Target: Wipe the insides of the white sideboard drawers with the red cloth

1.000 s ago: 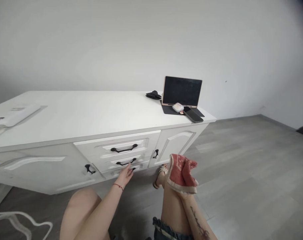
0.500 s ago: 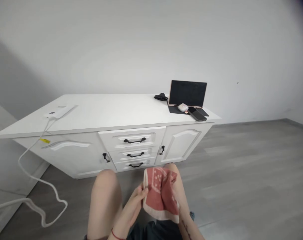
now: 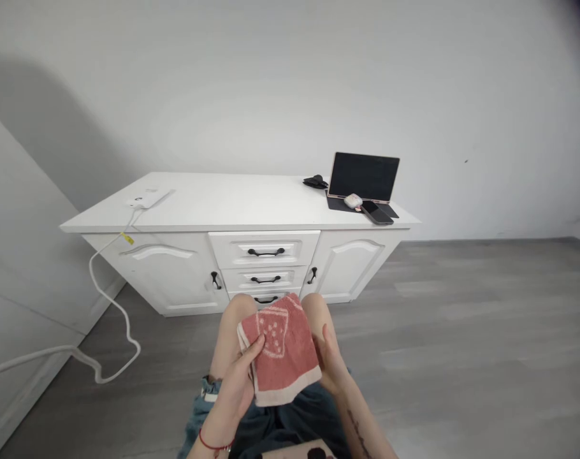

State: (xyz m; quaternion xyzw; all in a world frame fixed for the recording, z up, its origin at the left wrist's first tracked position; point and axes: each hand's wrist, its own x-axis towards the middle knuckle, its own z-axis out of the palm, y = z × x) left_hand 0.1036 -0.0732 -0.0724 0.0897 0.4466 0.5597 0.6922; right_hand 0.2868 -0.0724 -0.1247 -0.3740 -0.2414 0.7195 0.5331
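Observation:
A pink-red cloth point(image 3: 281, 349) with a white border and a dotted square pattern is held over my knees, low in the middle of the view. My left hand point(image 3: 239, 381) grips its left edge, thumb on top. My right hand point(image 3: 332, 360) holds its right edge, fingers behind the cloth. A red string bracelet shows on my left wrist. In front of my knees stands a white sideboard point(image 3: 185, 210) with three drawers point(image 3: 264, 251) that have black handles, all closed.
On the sideboard's right end stand a dark tablet point(image 3: 364, 176), a phone point(image 3: 377, 213), a small white case point(image 3: 353, 201) and a black object point(image 3: 315, 182). A white charger point(image 3: 145, 199) lies at the left end; its cable point(image 3: 109, 306) trails onto the grey floor. A white panel stands at far left.
My left hand left the bottom drawer handle and came back to take the cloth's left edge. The view pulled back from the sideboard. The cloth now lies spread between both hands.

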